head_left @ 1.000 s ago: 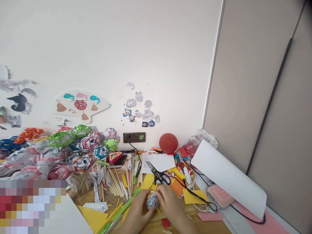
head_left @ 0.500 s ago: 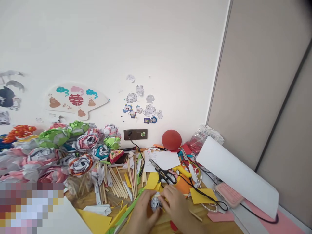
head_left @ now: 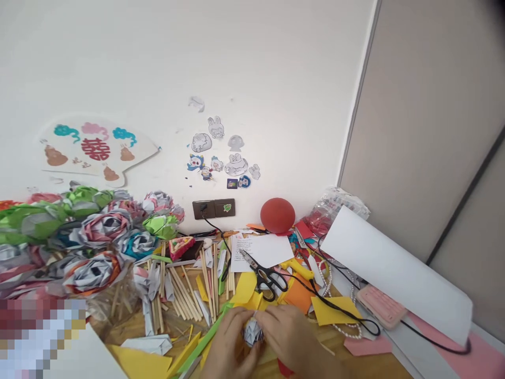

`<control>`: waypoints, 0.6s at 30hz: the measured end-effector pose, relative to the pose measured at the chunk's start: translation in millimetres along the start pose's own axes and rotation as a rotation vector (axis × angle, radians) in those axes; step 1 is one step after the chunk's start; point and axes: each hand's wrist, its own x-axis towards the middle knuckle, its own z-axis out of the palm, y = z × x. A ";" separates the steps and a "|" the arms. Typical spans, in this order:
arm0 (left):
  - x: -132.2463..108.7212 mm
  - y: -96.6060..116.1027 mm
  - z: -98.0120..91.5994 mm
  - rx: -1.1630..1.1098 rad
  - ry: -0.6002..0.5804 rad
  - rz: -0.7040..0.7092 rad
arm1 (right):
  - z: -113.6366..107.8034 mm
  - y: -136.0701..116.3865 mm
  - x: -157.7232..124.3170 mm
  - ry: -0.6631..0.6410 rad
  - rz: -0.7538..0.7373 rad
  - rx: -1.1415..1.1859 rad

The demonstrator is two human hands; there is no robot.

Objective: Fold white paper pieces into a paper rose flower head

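A small folded paper flower [head_left: 253, 332], grey and white, is held between my hands low in the middle of the head view. My left hand [head_left: 226, 342] has its fingers curled round the flower's left side, the thumb at its lower edge. On the other side, my right hand [head_left: 290, 337] presses its fingertips to the flower's upper right. Both hands are closed on it, and their fingers hide part of its edge. Just beyond them lie black-handled scissors [head_left: 268, 281], yellow paper [head_left: 246, 292] and a yellow glue gun [head_left: 299, 267].
Several finished paper flowers [head_left: 104, 226] crowd the left side. Wooden sticks [head_left: 183, 297] lie behind my left hand. A written sheet [head_left: 272, 252], a red ball [head_left: 277, 216], a black cable [head_left: 335, 308] and a pink keyboard-like device [head_left: 381, 305] stand farther back and right.
The view has shifted, so the wall items and flowers at left sit farther left and higher. My right fingers now lie further over the top of the paper flower, which both hands still hold.
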 end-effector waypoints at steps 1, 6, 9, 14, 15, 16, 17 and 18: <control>0.0 -0.1 -0.2 0.007 -0.009 0.000 | 0.5 -0.4 0.4 -0.020 -0.004 -0.033; 0.2 -3.6 -0.9 0.025 -0.043 0.009 | 0.7 -4.4 3.2 -0.080 0.016 -0.110; -0.3 -7.9 0.5 0.042 -0.049 0.016 | -1.1 -5.2 4.5 -0.075 0.031 -0.093; -0.4 -11.7 2.5 0.055 -0.043 0.042 | -0.7 -4.5 3.1 -0.047 0.056 -0.026; -0.4 -11.8 2.5 0.055 -0.042 0.049 | -0.5 -4.5 2.5 -0.042 0.062 -0.016; -0.4 -11.8 2.5 0.056 -0.042 0.054 | -0.5 -4.5 2.1 -0.036 0.067 -0.005; -0.5 -11.6 2.4 0.058 -0.038 0.057 | -0.7 -4.6 1.7 -0.028 0.071 0.003; -0.6 -11.5 2.4 0.061 -0.032 0.058 | -1.1 -4.7 1.6 -0.019 0.073 0.008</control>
